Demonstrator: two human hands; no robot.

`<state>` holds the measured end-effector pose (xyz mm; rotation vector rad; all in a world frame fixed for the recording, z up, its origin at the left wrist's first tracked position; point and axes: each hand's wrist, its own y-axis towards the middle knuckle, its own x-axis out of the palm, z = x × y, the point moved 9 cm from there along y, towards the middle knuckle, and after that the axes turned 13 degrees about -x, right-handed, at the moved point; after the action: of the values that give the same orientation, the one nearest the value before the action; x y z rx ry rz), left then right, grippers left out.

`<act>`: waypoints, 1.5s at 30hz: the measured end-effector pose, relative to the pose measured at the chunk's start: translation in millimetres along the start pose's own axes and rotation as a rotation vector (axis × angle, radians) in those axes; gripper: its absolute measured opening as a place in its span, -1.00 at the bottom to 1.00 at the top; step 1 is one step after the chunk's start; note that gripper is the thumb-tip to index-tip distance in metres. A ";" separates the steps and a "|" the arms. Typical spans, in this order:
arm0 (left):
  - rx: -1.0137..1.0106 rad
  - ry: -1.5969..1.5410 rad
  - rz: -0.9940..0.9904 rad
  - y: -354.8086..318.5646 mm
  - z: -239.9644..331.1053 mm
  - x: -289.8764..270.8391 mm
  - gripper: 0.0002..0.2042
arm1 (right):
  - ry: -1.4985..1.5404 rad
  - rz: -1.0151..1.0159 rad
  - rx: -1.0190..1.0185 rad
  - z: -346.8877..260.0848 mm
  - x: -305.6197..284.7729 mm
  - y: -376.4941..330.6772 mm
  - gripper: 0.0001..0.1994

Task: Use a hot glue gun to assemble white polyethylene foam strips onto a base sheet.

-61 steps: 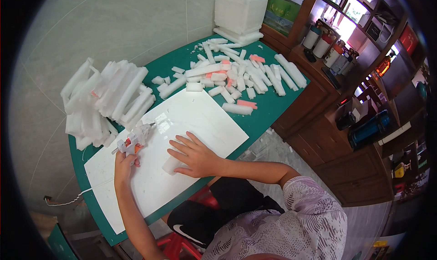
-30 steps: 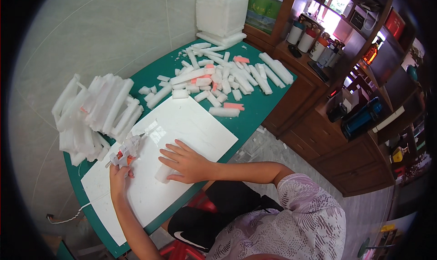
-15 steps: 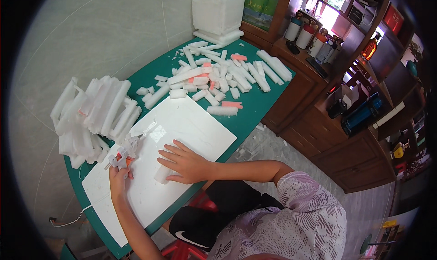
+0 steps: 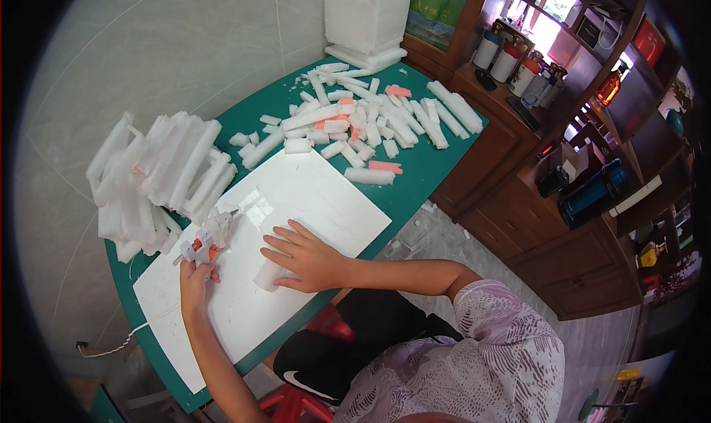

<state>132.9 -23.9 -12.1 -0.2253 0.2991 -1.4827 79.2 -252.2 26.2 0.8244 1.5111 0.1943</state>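
Note:
In my left hand (image 4: 197, 282) is a hot glue gun (image 4: 209, 234), white with an orange trigger, its nozzle pointing away from me over a glossy white board (image 4: 311, 190). My fingers are closed round its handle. My right hand (image 4: 311, 258) lies over the board with its fingers stretched out and spread. Partly under its thumb and palm rests a short white foam piece (image 4: 266, 275), touching the board. How firmly the hand presses on it cannot be seen.
Left of the board stand bundled white foam strips (image 4: 159, 164). Loose white and pink foam pieces (image 4: 348, 119) cover the far side of the green table (image 4: 437, 167). A white foam box (image 4: 368, 19) stands at the back, beside a wooden cabinet (image 4: 503, 201). A white cord (image 4: 118, 348) hangs at left.
The whole view has shifted slightly as my head moved. Both hands keep nearly the same places, the left on the glue gun and the right over the foam piece.

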 end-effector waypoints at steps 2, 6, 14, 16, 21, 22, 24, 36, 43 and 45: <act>-0.017 0.009 0.001 5.2 -5.7 -2.4 -0.57 | -0.001 0.002 0.001 0.8 -0.4 -0.7 -0.43; -0.024 -0.015 0.031 4.2 -12.4 -9.1 -0.56 | 0.014 0.021 -0.010 1.1 8.1 -1.1 -0.41; 0.042 0.089 -0.019 19.2 -10.2 -4.0 -0.73 | -0.014 -0.073 -0.020 3.8 0.5 6.3 -0.40; 0.007 0.088 -0.012 20.2 -11.8 -7.4 -0.75 | -0.031 -0.096 0.031 5.5 -2.0 8.3 -0.42; -0.001 0.071 -0.033 15.8 -16.9 -12.7 -0.77 | 0.002 -0.094 0.032 0.7 4.1 10.6 -0.45; 0.001 0.078 -0.032 16.1 -18.2 -13.2 -0.77 | 0.002 -0.088 0.043 0.5 3.1 10.4 -0.46; 0.004 0.084 -0.031 17.6 -19.9 -14.3 -0.76 | -0.003 -0.080 0.045 -2.4 0.9 12.5 -0.46; 0.007 0.113 -0.033 19.3 -18.7 -11.7 -0.77 | -0.061 0.020 0.125 -6.3 -3.4 27.2 -0.43; -0.007 0.107 -0.031 13.8 -14.5 -10.2 -0.72 | -0.133 -0.124 0.227 -0.1 11.1 36.0 -0.37; -0.004 0.103 -0.042 7.9 -4.6 -2.8 -0.69 | -0.121 -0.123 0.229 3.1 15.0 32.3 -0.36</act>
<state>138.6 -20.3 -18.8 -0.1594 0.3823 -1.5379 95.5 -221.1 32.7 0.9041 1.4809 -0.1196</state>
